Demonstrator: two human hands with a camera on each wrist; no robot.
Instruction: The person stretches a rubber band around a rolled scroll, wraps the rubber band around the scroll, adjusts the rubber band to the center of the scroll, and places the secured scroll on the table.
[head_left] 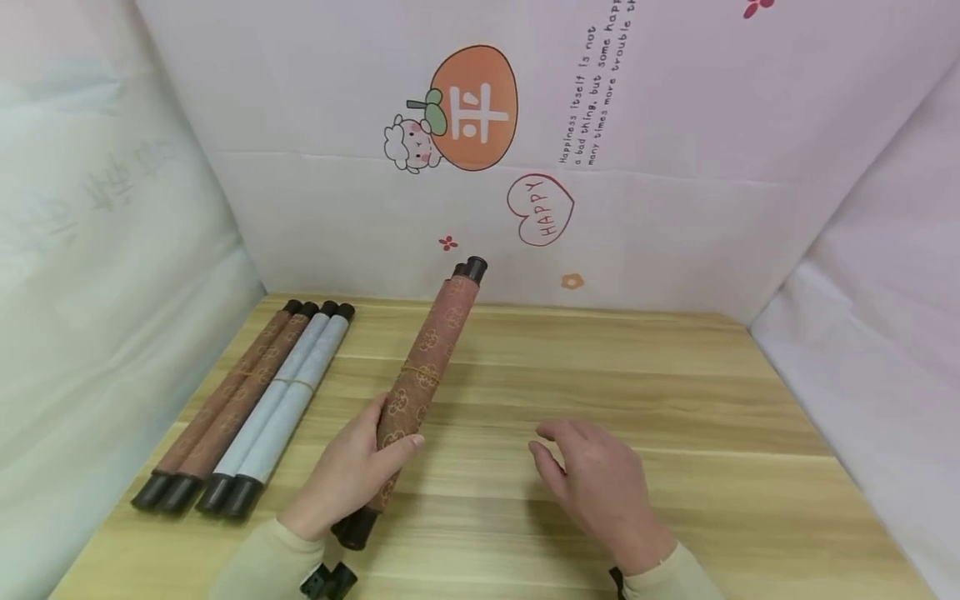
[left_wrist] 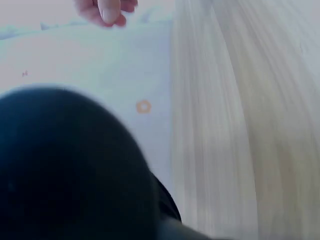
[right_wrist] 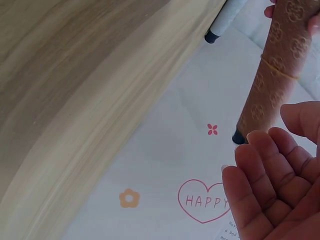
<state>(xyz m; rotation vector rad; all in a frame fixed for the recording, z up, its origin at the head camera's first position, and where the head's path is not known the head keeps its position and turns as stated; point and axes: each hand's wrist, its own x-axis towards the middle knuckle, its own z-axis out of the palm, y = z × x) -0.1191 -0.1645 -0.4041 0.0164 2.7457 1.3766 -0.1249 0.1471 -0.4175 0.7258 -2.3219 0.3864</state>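
Observation:
My left hand [head_left: 352, 467] grips a brown scroll [head_left: 420, 375] near its lower end, thumb across the front. Gold flower outlines cover the scroll, a thin rubber band circles its middle, and black knobs cap both ends. It is held tilted, its top leaning right and overlapping the back wall. In the left wrist view a black knob [left_wrist: 70, 165] fills the lower left, very close. My right hand [head_left: 600, 483] hovers over the right half of the table, holding nothing. Its fingers [right_wrist: 265, 175] are loosely bent in the right wrist view, palm showing, with the scroll beyond them.
On the table's left side lie a brown patterned scroll pair [head_left: 232, 392] and a pale blue one [head_left: 288, 400], side by side, banded and black-capped. A printed white sheet [head_left: 337, 225] rises behind the wooden table [head_left: 637, 375]; white cloth [head_left: 885, 317] hangs at both sides.

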